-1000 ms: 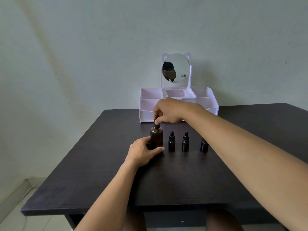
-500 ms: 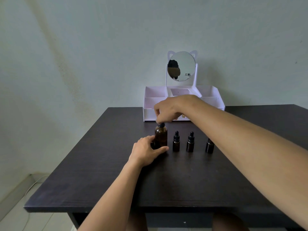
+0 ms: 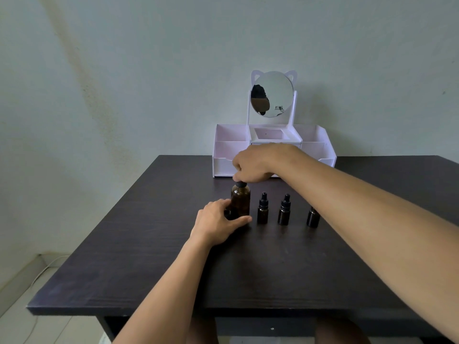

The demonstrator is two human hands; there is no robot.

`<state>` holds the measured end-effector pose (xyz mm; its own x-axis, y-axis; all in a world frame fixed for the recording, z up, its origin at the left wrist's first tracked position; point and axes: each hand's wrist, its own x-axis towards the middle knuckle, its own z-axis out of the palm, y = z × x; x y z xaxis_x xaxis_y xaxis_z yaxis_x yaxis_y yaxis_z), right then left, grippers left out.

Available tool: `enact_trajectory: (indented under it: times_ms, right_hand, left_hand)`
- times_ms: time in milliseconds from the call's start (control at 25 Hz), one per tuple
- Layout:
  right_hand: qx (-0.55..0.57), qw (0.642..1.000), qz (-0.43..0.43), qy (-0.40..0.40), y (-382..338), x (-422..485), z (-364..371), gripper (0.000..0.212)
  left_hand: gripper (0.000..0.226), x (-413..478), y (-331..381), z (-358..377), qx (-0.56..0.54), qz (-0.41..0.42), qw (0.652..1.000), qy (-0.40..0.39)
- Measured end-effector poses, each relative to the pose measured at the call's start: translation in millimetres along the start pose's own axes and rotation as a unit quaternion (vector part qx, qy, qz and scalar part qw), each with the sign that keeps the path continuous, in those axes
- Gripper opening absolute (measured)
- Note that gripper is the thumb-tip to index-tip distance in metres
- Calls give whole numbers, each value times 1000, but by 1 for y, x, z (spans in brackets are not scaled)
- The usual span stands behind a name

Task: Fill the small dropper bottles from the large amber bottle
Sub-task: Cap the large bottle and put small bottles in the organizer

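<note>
Over the last second little had changed: the amber bottle point(image 3: 240, 201) stood in the same spot on the counter point(image 3: 149, 256), at the left end of the row, its cap point(image 3: 240, 184) still on, and both hands had kept their places. I judged that the cap was being unscrewed, so no filling had begun. The droppers point(image 3: 262, 211) point(image 3: 284, 212) point(image 3: 313, 218) stood in line beside it, apart from it. The two in clear view were capped, and the third was half hidden by the right forearm. The right hand point(image 3: 258, 165) reached in from above, knuckles up, its grip pinched on the cap. The left hand point(image 3: 216, 222) lay low on the counter, its grip curled round the bottle's base with the thumb across the front, steadying it.
</note>
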<state>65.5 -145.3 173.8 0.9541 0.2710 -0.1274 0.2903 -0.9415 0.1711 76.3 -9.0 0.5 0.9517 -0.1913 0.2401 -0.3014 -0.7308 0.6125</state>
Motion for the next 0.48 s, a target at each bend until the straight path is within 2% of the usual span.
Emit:
enact_trajectory:
  times_ms: [120,200,360,480]
  right_hand:
    - [16,999,35,22,-4,6,11,52]
    - [9,999,45,26,-2,5,9,59]
    - [5,1000,-1,-11,4,1,7,23]
    - [44,999,14,4,0,6,11,27]
  left_hand:
    - [56,-1,1,1,-1,-1,1000,-2]
    - [59,-2,1,0,-1,-1,1000,1]
    - [56,0,-1,1,4,1,1000,0]
    - [53,0,0,1,9,1,1000,-1]
